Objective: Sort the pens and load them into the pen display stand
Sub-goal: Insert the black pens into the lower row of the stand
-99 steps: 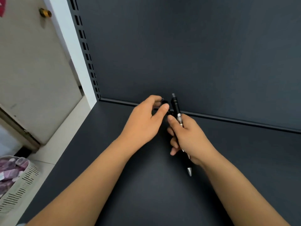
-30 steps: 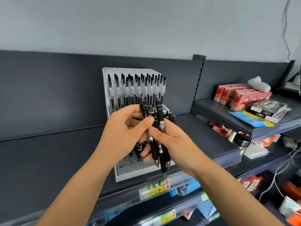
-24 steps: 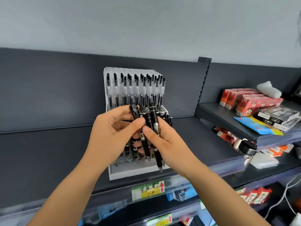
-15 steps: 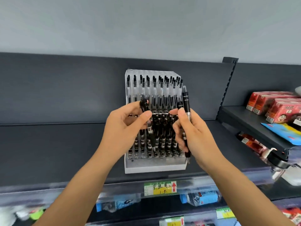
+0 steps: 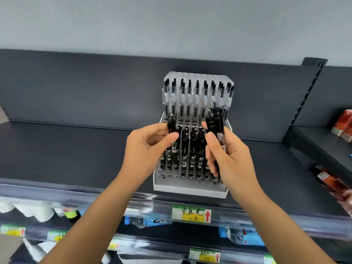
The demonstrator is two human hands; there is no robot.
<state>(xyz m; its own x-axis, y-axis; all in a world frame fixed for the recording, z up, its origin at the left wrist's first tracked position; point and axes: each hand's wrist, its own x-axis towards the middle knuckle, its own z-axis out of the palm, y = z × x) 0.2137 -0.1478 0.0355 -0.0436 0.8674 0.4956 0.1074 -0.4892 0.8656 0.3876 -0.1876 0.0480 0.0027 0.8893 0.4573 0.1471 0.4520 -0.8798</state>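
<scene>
A clear tiered pen display stand [image 5: 190, 188] with a white base sits on the dark shelf, filled with rows of clear-barrelled pens [image 5: 197, 96] at the back and black pens [image 5: 192, 157] in front. My left hand [image 5: 146, 149] pinches one black pen [image 5: 174, 141] upright over the stand's left front columns. My right hand [image 5: 228, 159] grips a small bunch of black pens [image 5: 216, 121] in front of the stand's right side, their caps pointing up.
The dark shelf [image 5: 66, 149] stretches left of the stand. A price label [image 5: 191, 214] hangs on the shelf's front rail. Red boxes [image 5: 342, 122] sit on a shelf at the right. Packaged goods [image 5: 146, 221] fill the lower shelves.
The view swung from a bare shelf to the pen stand. My hands drew apart: the left now holds one pen over the left columns, the right keeps the bunch at the right.
</scene>
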